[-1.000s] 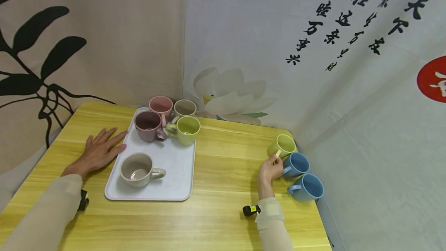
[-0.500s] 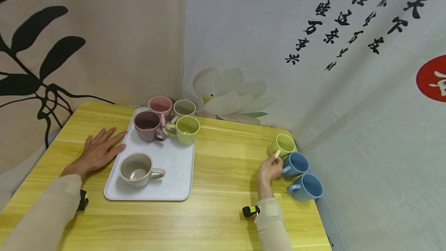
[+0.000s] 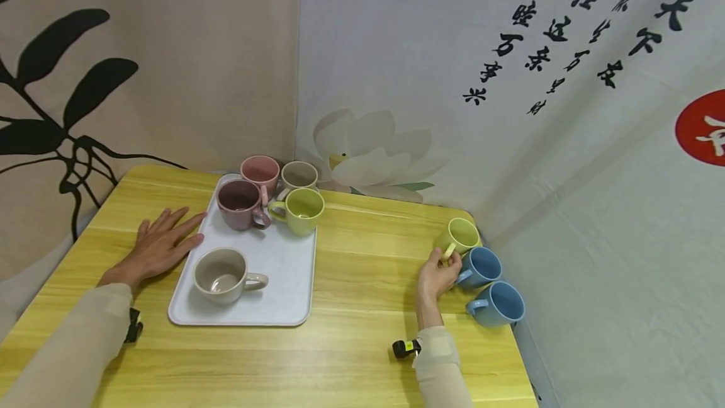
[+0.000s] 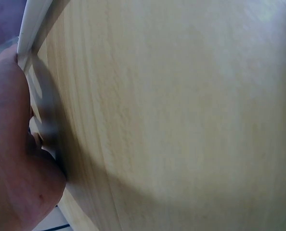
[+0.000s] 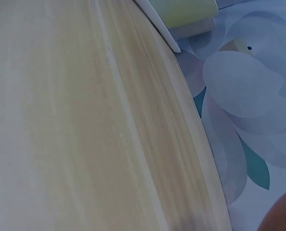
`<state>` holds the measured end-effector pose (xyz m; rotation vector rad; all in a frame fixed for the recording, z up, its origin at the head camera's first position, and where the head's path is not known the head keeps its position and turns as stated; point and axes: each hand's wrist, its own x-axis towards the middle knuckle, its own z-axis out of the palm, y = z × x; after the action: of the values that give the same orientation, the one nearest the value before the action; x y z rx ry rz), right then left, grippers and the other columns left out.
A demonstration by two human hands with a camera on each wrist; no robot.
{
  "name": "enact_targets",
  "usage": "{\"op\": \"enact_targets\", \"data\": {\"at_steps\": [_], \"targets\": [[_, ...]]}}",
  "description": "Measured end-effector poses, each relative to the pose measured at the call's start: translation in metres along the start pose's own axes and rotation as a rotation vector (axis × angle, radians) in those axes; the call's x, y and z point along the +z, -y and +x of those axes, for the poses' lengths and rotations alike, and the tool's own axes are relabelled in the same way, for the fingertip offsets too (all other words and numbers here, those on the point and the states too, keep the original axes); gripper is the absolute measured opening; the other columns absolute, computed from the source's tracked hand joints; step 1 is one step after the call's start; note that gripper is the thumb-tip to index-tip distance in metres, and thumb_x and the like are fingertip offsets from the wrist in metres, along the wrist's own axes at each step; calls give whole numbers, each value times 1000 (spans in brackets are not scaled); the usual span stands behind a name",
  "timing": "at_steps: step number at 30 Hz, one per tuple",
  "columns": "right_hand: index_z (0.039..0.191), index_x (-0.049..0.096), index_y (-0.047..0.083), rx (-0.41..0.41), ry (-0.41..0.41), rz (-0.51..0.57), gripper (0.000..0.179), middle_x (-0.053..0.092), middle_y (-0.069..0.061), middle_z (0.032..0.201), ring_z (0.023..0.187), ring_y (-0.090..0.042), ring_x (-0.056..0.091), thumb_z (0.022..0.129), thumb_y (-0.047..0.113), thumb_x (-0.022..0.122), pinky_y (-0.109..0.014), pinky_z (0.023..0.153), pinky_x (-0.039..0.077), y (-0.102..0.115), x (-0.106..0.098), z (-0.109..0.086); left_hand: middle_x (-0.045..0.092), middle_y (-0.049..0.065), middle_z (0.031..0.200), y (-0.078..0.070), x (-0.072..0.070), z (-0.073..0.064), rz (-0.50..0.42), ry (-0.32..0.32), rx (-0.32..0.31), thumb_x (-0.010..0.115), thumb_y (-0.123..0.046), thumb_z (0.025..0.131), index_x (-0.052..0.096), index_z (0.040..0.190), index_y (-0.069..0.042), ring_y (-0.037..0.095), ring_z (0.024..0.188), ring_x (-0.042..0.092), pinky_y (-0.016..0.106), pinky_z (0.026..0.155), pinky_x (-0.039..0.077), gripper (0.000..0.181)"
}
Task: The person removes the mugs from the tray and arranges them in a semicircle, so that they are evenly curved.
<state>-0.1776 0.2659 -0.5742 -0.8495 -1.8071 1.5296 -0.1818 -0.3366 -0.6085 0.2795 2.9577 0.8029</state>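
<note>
Left hand (image 3: 155, 249): spread | right hand (image 3: 438, 276): pinches yellow-green ceramic mug (image 3: 462, 237) right of white rectangular tray (image 3: 284, 289) | crowding may jolt blue ceramic mug (image 3: 483, 267)

Wood-grain desk (image 3: 362, 357) below the fingers (image 3: 191, 223); beyond them, pale cloth backdrops (image 3: 396, 49) printed with a lotus (image 3: 374, 156), black leaves (image 3: 62, 36) and calligraphy (image 3: 557, 30).

At left a tray (image 3: 277, 307) seemingly bears five mugs (image 3: 219, 279); three mugs (image 3: 481, 268) stand right.
</note>
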Motion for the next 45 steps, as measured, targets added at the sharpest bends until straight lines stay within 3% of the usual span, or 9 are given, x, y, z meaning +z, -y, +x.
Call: {"op": "enact_targets", "data": {"at_steps": [7,14,19,23,35,45], "targets": [[172,38,11,-31,87,25,66,48,-19,173,142,-41,64,115,31,66,-52,113,54,2,-8,-11,19,37,183,-2,-1,0,8,8,-8,47,-53,119,34,178,-19,70,169,7,92,127,-2,69],[171,41,9,-102,49,12,69,47,-20,169,138,-42,64,112,25,72,-31,100,56,4,-12,-25,21,38,182,-2,-2,0,17,1,2,46,-52,120,34,178,-18,70,168,9,93,126,0,69],[168,46,5,-184,72,29,67,49,-24,164,140,-46,60,110,19,75,-51,112,56,12,-12,-36,23,38,182,-2,-3,-1,9,-14,20,48,-50,120,35,178,-19,71,168,10,93,126,1,67],[163,51,3,-255,180,16,61,54,-22,160,145,-42,56,110,19,76,-62,121,51,17,-12,-45,22,38,182,-1,-4,-1,6,-12,23,48,-50,120,34,178,-20,71,167,10,93,125,1,67],[164,49,5,-361,539,11,62,56,-14,162,146,-32,57,111,22,75,-66,122,51,24,-4,-72,19,38,183,4,1,0,-18,-7,25,47,-52,120,32,179,-21,70,169,5,93,125,-4,69],[165,48,13,-390,848,-16,63,53,-11,168,153,-43,53,110,24,75,-67,127,47,28,9,-102,18,38,183,3,0,1,-26,6,19,47,-52,120,31,180,-21,69,169,4,93,126,-5,69]]}}
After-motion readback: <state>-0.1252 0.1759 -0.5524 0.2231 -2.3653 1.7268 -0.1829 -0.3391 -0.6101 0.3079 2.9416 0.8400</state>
